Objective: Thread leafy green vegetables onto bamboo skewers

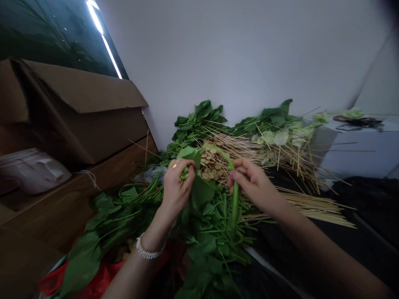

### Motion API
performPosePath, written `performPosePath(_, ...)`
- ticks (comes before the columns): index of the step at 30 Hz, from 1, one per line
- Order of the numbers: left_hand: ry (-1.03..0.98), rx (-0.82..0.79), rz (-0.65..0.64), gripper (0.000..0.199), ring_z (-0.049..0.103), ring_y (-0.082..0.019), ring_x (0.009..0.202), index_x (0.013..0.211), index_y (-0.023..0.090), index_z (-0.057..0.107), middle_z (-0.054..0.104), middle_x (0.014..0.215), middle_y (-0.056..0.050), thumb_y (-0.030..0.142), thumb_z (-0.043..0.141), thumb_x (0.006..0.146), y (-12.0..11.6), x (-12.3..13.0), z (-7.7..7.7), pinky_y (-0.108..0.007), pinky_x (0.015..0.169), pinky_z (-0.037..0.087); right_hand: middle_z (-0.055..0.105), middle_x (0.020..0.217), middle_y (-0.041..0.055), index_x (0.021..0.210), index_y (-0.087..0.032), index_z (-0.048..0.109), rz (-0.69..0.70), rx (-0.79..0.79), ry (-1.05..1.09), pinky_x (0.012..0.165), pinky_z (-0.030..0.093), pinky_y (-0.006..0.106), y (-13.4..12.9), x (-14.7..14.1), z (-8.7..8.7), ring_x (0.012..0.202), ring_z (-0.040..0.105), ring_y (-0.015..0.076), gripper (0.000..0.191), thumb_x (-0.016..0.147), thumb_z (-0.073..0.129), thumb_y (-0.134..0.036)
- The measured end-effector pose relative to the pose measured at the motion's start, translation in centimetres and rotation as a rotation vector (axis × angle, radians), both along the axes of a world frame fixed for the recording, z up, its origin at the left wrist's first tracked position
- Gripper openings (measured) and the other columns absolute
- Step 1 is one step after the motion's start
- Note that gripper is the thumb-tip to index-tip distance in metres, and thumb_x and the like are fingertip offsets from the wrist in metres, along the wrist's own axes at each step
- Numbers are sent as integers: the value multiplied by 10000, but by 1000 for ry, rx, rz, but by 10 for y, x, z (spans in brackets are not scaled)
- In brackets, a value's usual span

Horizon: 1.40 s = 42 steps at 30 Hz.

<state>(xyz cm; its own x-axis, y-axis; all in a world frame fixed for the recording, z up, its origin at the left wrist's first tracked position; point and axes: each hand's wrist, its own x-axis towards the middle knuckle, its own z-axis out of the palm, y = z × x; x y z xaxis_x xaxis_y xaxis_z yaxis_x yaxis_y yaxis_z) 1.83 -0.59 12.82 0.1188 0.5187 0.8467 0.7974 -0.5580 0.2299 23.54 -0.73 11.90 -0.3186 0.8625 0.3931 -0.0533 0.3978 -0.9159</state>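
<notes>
Left hand (177,187) curled tight around a leafy green stem (234,203), wrist cocked! Right hand (252,180) pinches that stem too, right over the heaped greens (208,245).

One long green leafy stem (234,203), bent into an arch, above a loose heap of greens (208,245)

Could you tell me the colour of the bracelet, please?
A white beaded bracelet, shown in the head view.
</notes>
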Motion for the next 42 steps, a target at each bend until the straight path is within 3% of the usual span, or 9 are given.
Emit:
performPosePath(3,132,161,222,142,548,-210,834,885,199,642,678,859,-52,178,502,898,-5,-15,4,-346,788,423,606,695,-27,922,-246,444,-214,79,59,556,528,280,10,19,9,581,603,134,148,879,550,-340)
performPosePath(6,279,173,244,165,572,-226,903,964,215,646,719,950,-48,139,548,856,-15,-14,-7,-365,823,424,601,686,-23,921,-265,443,-403,161,101,560,531,293,14,33,16,594,606,147,170,862,585,-336)
performPosePath(11,559,-225,-142,295,547,-266,1202,1161,225,602,673,1232,-88,278,608,871,-34,19,-64,-459,1004,380,604,688,-21,931,-265,455,-445,223,85,568,530,294,10,33,18,604,617,148,160,866,588,-326)
performPosePath(16,583,-675,-410,991,312,-333,1427,1528,256,202,351,1554,-129,687,622,741,-36,36,-96,-577,1139,243,619,714,-10,938,-259,470,-414,227,19,570,512,294,9,29,14,635,626,161,157,873,578,-352)
performPosePath(20,562,-662,-467,1050,274,-356,1442,1538,284,180,348,1556,-129,733,623,699,-36,28,-78,-611,1153,190,637,715,-4,969,-241,527,-373,257,-155,611,498,315,10,28,10,635,624,174,172,873,582,-372)
performPosePath(26,256,-386,-332,370,561,-233,1222,1324,271,548,640,1290,-94,348,410,989,-39,12,-46,-490,1087,377,703,917,26,961,-229,625,-407,440,-435,761,466,330,8,22,5,823,645,206,106,891,567,-283)
performPosePath(32,139,22,-277,238,667,-170,900,1116,219,652,730,1005,-67,130,572,910,-38,10,-35,-325,799,529,709,928,27,979,-224,620,-339,484,-509,771,462,318,7,12,-1,846,655,210,104,915,538,-233)
performPosePath(36,254,211,-105,377,607,-211,1101,1246,250,583,688,1185,-80,125,604,892,-31,13,-18,-387,930,484,701,966,41,983,-217,612,-279,543,-515,786,458,316,3,5,-4,882,645,209,104,934,521,-212)
performPosePath(42,687,121,-11,403,555,-229,1164,1371,171,450,703,1115,-77,128,436,971,-11,18,-7,-497,1079,303,674,1032,77,1045,-193,586,-268,595,-603,851,456,348,-5,-2,-8,954,623,229,138,951,487,-176)
